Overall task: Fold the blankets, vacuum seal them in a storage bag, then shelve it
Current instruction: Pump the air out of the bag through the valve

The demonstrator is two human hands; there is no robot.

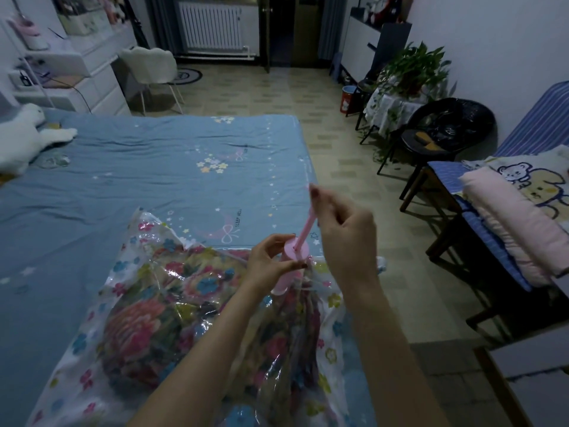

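Now the sealing step is in hand. On the bed (154, 167), near right, lies the storage bag (191, 318) with the blankets (144, 334) inside. The pump (292, 263) stands upright on it, long axis tilted slightly far-right. The left hand (271, 263) grips the barrel; the right hand (345, 223) pinches the raised rod. Next probably a steady push down.

The single head-worn camera is looking forward and down from close above the bed (154, 167), taking in the near hands and the far radiator (212, 24) wall.
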